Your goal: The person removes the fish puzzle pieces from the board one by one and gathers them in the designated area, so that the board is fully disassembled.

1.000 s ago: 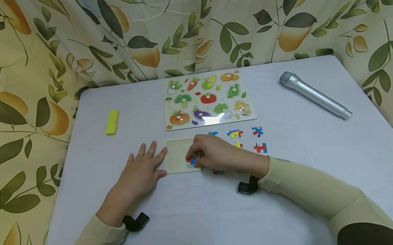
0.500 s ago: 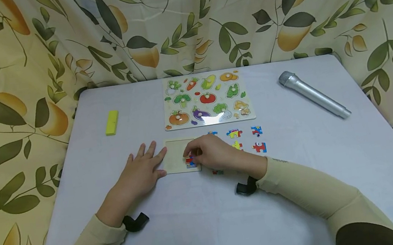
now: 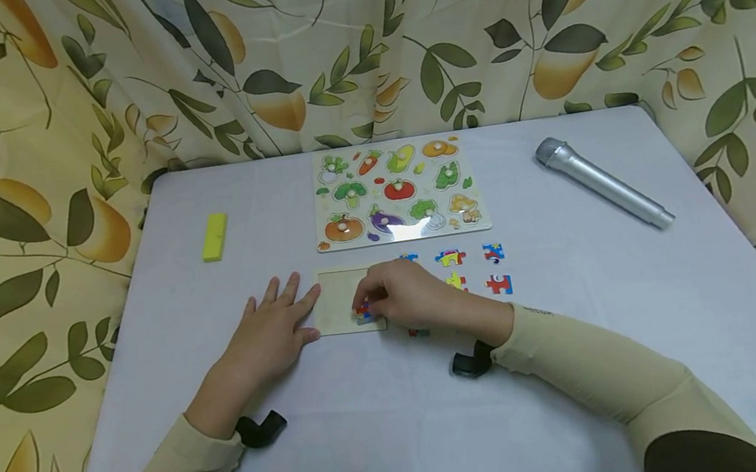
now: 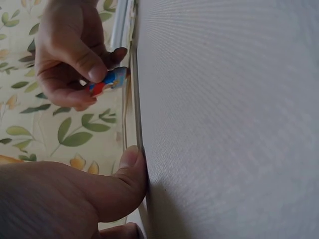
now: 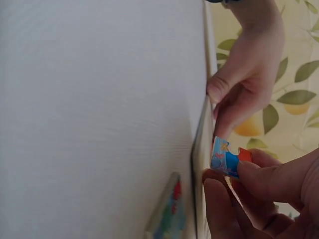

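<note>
My right hand [image 3: 404, 293] pinches a blue and red jigsaw piece [image 5: 227, 159] between thumb and fingers, tilted close over the lower right of a pale wooden puzzle tray [image 3: 339, 298]. In the left wrist view the same jigsaw piece [image 4: 108, 82] stands at an angle above the board's surface. My left hand [image 3: 267, 324] lies with fingers spread at the tray's left side, its thumb and index fingertip at the edge. Several loose jigsaw pieces [image 3: 499, 284] lie in rows right of the tray, some partly hidden behind my right hand.
Behind the tray lies a vegetable peg puzzle board [image 3: 399, 191]. A yellow block [image 3: 214, 237] sits at the back left, and a silver microphone [image 3: 606, 184] lies at the right. A patterned curtain [image 3: 351, 46] hangs along the table's back edge.
The jigsaw piece in my right hand has shifted slightly left over the tray and changed its tilt. My left hand stays in place.
</note>
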A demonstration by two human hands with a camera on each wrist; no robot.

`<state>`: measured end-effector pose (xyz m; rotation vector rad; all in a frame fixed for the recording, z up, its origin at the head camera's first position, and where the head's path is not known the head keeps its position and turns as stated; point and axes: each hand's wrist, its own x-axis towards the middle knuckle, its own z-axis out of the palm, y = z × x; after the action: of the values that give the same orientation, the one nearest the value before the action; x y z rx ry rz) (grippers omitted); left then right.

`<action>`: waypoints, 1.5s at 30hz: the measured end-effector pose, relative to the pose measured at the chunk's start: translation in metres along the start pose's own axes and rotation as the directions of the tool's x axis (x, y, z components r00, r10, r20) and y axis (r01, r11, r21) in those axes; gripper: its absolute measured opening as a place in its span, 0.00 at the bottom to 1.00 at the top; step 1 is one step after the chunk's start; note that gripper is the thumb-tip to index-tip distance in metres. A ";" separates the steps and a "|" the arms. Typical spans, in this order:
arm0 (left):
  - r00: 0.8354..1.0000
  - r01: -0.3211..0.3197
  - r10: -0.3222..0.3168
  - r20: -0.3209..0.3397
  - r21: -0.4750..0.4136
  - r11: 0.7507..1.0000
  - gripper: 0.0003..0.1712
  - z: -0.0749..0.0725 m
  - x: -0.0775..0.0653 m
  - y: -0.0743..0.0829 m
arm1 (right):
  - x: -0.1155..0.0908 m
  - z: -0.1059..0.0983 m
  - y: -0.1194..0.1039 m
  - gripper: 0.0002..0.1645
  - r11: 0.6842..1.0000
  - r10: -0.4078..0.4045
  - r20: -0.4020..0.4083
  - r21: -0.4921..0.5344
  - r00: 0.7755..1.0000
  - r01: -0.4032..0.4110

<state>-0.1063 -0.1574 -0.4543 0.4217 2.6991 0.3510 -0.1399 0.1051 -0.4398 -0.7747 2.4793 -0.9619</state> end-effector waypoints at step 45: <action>0.999 -0.020 0.020 -0.027 0.007 1.000 0.43 0.001 -0.002 -0.002 | -0.092 -0.075 0.064 0.10 0.918 0.330 0.008 0.229 0.944 -0.323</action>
<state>-0.1045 -0.1593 -0.4551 0.4488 2.7250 0.3563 -0.1298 0.2379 -0.4196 -0.2609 2.3643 -1.1086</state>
